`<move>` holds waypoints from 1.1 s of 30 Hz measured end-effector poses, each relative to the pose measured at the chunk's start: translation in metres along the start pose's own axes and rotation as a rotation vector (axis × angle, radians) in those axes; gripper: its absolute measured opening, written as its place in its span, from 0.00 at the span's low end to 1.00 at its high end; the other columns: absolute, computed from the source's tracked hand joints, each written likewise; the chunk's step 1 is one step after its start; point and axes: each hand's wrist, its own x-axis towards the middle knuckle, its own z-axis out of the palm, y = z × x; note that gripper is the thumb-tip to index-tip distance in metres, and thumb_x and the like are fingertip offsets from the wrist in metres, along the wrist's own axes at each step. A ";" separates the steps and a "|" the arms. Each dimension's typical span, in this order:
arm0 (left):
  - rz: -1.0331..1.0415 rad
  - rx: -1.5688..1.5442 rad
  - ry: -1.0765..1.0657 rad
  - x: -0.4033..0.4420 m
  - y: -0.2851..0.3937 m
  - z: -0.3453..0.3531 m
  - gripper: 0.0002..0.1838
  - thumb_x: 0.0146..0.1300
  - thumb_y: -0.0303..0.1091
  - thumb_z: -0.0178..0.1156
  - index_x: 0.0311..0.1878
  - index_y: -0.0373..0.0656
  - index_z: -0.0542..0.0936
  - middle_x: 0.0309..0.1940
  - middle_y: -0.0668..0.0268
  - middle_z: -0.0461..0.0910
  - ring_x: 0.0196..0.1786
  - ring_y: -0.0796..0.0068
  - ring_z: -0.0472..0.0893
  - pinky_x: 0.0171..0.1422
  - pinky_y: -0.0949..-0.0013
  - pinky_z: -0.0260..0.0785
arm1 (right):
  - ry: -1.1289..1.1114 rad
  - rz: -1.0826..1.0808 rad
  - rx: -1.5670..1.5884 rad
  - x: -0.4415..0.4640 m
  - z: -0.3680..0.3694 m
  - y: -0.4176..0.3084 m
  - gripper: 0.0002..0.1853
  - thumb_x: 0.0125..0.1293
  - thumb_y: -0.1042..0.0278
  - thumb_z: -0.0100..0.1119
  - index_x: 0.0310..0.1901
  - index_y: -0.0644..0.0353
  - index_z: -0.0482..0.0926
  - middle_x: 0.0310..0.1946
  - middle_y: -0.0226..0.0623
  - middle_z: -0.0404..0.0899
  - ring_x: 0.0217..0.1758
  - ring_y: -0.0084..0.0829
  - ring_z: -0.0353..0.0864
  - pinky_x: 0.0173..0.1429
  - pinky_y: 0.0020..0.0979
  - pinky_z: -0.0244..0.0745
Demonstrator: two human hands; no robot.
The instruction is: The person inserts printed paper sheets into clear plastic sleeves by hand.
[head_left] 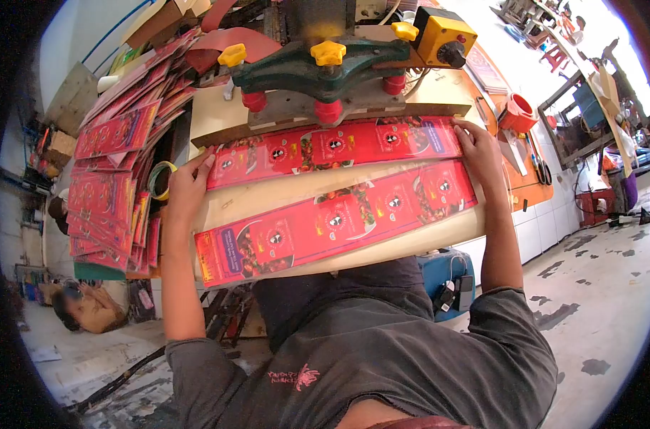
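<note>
A long red printed strip (332, 149) lies across the pale board (289, 194), close under the green press head (325, 68). My left hand (189, 182) holds its left end, with the fingers at the corner. At the strip's right end my right hand (479, 154) grips the upper corner between thumb and fingers. A second red printed strip (335, 220) lies nearer my body, slanting up to the right, touched by neither set of fingers.
Piles of red printed sheets (103, 196) stand at the left, beside a tape roll (160, 180). On the right are a yellow control box (443, 39), a red tape dispenser (516, 113) and scissors (543, 170). Another person (96, 307) is low at the left.
</note>
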 end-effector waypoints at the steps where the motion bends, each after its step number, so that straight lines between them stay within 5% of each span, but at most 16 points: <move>1: 0.037 -0.003 0.042 0.003 -0.005 0.003 0.21 0.75 0.46 0.59 0.61 0.42 0.83 0.50 0.44 0.86 0.52 0.62 0.88 0.58 0.65 0.75 | -0.006 0.040 -0.035 -0.004 -0.004 -0.012 0.18 0.73 0.49 0.57 0.55 0.47 0.87 0.28 0.48 0.83 0.36 0.46 0.86 0.44 0.45 0.77; 5: 0.008 -0.078 0.055 0.007 -0.017 0.011 0.21 0.73 0.47 0.61 0.59 0.43 0.85 0.51 0.45 0.85 0.53 0.60 0.88 0.58 0.64 0.75 | 0.013 0.069 -0.092 -0.005 -0.001 -0.011 0.18 0.72 0.49 0.57 0.54 0.46 0.88 0.29 0.48 0.84 0.40 0.48 0.87 0.46 0.46 0.77; 8: 0.053 -0.086 0.113 0.007 -0.025 0.014 0.21 0.71 0.48 0.63 0.59 0.45 0.86 0.42 0.47 0.88 0.41 0.67 0.87 0.50 0.65 0.75 | 0.028 0.060 -0.091 -0.006 -0.002 -0.016 0.18 0.72 0.49 0.57 0.54 0.47 0.88 0.29 0.48 0.84 0.40 0.47 0.87 0.46 0.45 0.76; 10: 0.019 -0.038 0.096 0.005 -0.021 0.012 0.21 0.71 0.49 0.64 0.59 0.46 0.86 0.28 0.53 0.85 0.29 0.76 0.77 0.39 0.67 0.71 | 0.004 0.083 -0.080 -0.006 -0.003 -0.018 0.18 0.72 0.50 0.57 0.53 0.47 0.88 0.29 0.48 0.84 0.39 0.47 0.87 0.46 0.45 0.76; 14: 0.049 -0.039 0.120 0.007 -0.022 0.014 0.21 0.70 0.49 0.64 0.58 0.46 0.86 0.20 0.60 0.76 0.26 0.80 0.66 0.33 0.69 0.65 | -0.032 0.131 -0.062 -0.006 -0.007 -0.022 0.17 0.72 0.50 0.57 0.53 0.47 0.88 0.29 0.48 0.84 0.37 0.47 0.86 0.43 0.43 0.75; 21: 0.020 -0.064 0.114 0.005 -0.015 0.011 0.21 0.71 0.48 0.64 0.58 0.45 0.86 0.20 0.61 0.75 0.26 0.81 0.68 0.33 0.70 0.65 | 0.064 0.053 0.037 -0.008 0.001 -0.013 0.16 0.72 0.50 0.57 0.53 0.45 0.88 0.27 0.46 0.84 0.34 0.46 0.86 0.42 0.43 0.75; 24: 0.049 -0.072 0.133 0.005 -0.016 0.014 0.20 0.71 0.48 0.64 0.58 0.45 0.86 0.20 0.62 0.74 0.26 0.81 0.66 0.33 0.70 0.64 | 0.007 0.111 -0.004 -0.008 -0.001 -0.014 0.17 0.73 0.52 0.60 0.55 0.49 0.88 0.34 0.44 0.87 0.38 0.33 0.88 0.45 0.34 0.76; 27: 0.047 -0.065 0.145 0.003 -0.016 0.013 0.20 0.71 0.48 0.65 0.58 0.46 0.86 0.19 0.63 0.71 0.26 0.81 0.65 0.32 0.70 0.63 | 0.058 0.060 -0.015 -0.009 0.003 -0.009 0.17 0.73 0.52 0.60 0.55 0.49 0.88 0.29 0.41 0.84 0.33 0.30 0.84 0.41 0.33 0.75; 30: 0.045 -0.055 0.148 0.003 -0.017 0.014 0.20 0.71 0.48 0.65 0.59 0.47 0.86 0.19 0.63 0.69 0.25 0.81 0.63 0.31 0.70 0.62 | 0.100 0.035 0.014 -0.012 0.002 -0.012 0.16 0.73 0.51 0.58 0.53 0.44 0.88 0.20 0.43 0.76 0.25 0.40 0.79 0.35 0.41 0.69; 33: 0.075 -0.061 0.171 0.001 -0.013 0.012 0.20 0.71 0.47 0.65 0.59 0.47 0.86 0.19 0.65 0.68 0.25 0.82 0.63 0.30 0.71 0.61 | 0.124 -0.011 0.058 -0.012 0.000 -0.013 0.15 0.72 0.54 0.60 0.54 0.47 0.88 0.17 0.41 0.70 0.22 0.32 0.73 0.33 0.38 0.67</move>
